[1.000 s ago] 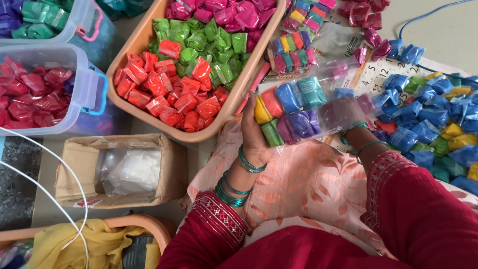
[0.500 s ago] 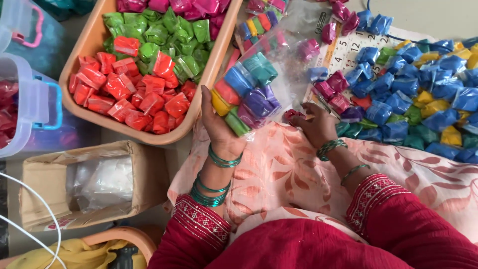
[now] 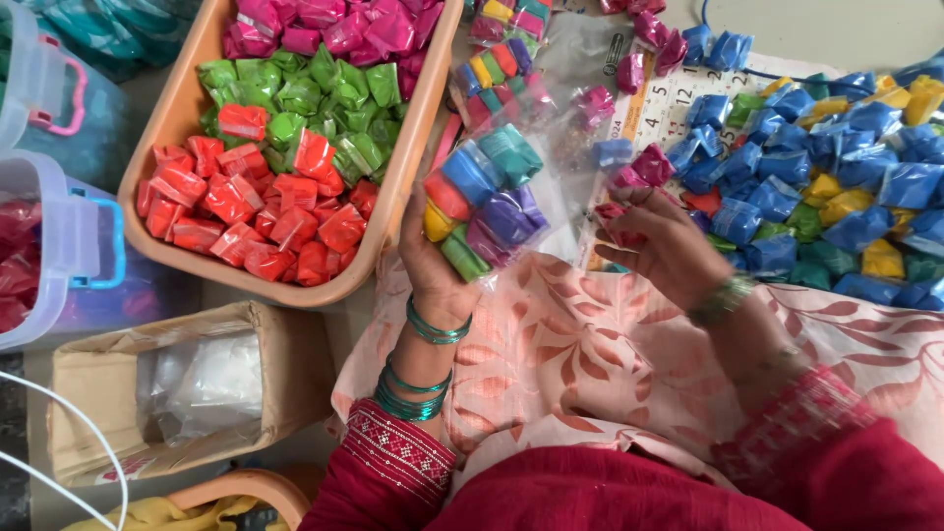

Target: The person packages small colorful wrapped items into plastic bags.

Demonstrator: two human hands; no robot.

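1. Head view, largest first: an orange tray [image 3: 388,211] of red, green and pink packets lies left of the patterned cloth [image 3: 590,354].
2. Blue and yellow packets [image 3: 846,197] lie heaped at the right.
3. Left hand [image 3: 433,275] grips a clear bag of mixed-colour packets [image 3: 487,197], held above the cloth.
4. Right hand [image 3: 669,246] curls closed on a small red packet [image 3: 615,211]; I judge that tilting the bag mouth toward it would help.
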